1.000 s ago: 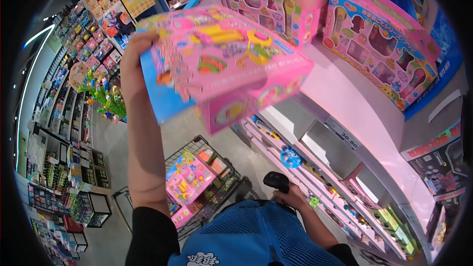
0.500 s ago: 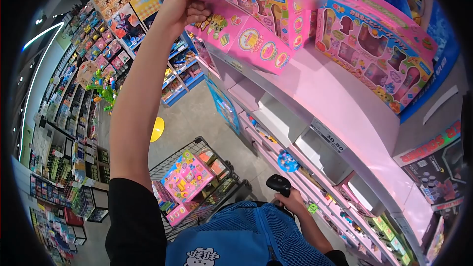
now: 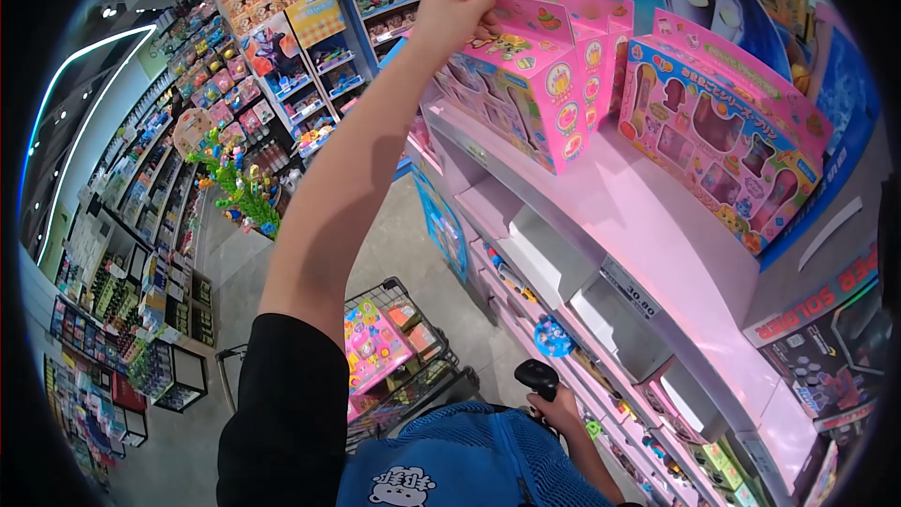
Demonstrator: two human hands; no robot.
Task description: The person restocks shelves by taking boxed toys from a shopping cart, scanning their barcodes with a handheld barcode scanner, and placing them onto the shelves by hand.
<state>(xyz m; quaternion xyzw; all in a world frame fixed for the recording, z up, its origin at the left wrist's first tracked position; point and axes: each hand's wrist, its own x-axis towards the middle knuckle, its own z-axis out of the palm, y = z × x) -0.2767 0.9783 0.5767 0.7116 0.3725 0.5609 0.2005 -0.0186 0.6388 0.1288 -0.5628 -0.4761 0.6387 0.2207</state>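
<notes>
My left hand [image 3: 460,15] reaches up to the shelf top, its fingers closed at the upper edge of a pink toy box [image 3: 554,136]. That box stands nearly upright, its windowed front toward the aisle, against other pink boxes behind it. Farther right, a matching pink boxed set [image 3: 718,131] with a blue and pink windowed front leans back on the same ledge. Low down, my right hand [image 3: 560,410] is wrapped round the grip of a black handheld device [image 3: 537,376] with a rounded head.
The pink shelf top [image 3: 648,188] curves along the unit, a price label [image 3: 627,287] on its front. Below left stands a wire shopping cart [image 3: 399,385] holding a colourful pink box [image 3: 374,343] and other packages. A blue bag [image 3: 460,455] hangs at my front. Stocked shelves line the left.
The pink box in my left hand has turned from a tilted position to nearly upright, its windowed front now facing the aisle. My right hand keeps its hold on the device.
</notes>
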